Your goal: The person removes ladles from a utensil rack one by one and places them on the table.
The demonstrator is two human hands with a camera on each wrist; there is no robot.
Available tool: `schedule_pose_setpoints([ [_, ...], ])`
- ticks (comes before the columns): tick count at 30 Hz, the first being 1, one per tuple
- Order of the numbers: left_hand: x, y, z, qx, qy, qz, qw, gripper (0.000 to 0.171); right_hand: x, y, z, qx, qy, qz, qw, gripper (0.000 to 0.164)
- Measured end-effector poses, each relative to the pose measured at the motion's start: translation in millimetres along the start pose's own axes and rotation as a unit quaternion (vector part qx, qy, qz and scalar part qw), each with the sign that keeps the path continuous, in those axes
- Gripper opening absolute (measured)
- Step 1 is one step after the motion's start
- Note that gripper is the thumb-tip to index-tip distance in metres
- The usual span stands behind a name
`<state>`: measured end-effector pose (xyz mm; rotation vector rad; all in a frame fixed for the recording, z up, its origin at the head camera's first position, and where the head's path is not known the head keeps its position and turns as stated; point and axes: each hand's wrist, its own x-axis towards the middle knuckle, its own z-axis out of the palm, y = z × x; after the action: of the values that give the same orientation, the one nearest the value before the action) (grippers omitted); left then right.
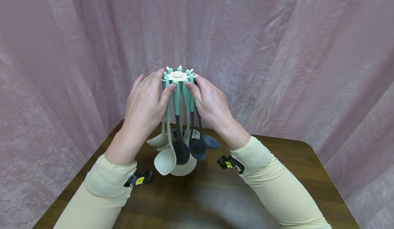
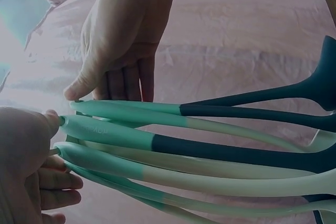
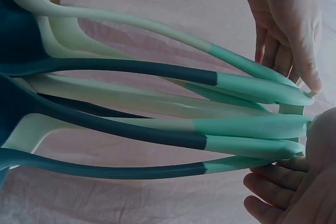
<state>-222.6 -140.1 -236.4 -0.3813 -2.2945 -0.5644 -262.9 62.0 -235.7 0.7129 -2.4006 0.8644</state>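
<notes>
A utensil carousel with a white top (image 1: 177, 75) and white round base (image 1: 184, 169) stands upright. From its hooks hang several utensils with mint-green handles and cream or dark heads, among them a cream ladle (image 1: 165, 161) and a dark spoon (image 1: 181, 152). My left hand (image 1: 144, 99) is at the left of the top, its thumb touching a handle's upper end and its fingers (image 2: 60, 199) extended alongside. On the other side, my right hand (image 1: 212, 100) has its thumb at the upper end of a green handle (image 3: 252, 127), with relaxed fingers (image 3: 268, 184) beside the handles.
The carousel stands toward the back of a dark brown wooden table (image 1: 227, 194). Pink velvet curtains (image 1: 246, 34) hang close behind and at both sides. A small black wrist camera (image 1: 144, 177) protrudes from the left sleeve, another (image 1: 227, 162) from the right sleeve.
</notes>
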Motion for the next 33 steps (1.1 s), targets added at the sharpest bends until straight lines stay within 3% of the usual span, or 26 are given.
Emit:
schedule_pose_setpoints([
  [7, -5.7, 7.4, -0.2, 0.006, 0.006, 0.004, 1.0, 0.067, -9, 0, -4, -0.006, 0.017, -0.01, 1.0, 0.056],
  [20, -15.2, 22.2, -0.9, -0.008, 0.033, 0.043, 0.9985, 0.061, -28, -1, -16, -0.029, 0.053, -0.029, 0.998, 0.052],
  [33, -22.2, 30.0, 1.4, -0.009, 0.042, 0.068, 0.9968, 0.062, -44, 2, -22, -0.037, 0.086, -0.045, 0.995, 0.065],
])
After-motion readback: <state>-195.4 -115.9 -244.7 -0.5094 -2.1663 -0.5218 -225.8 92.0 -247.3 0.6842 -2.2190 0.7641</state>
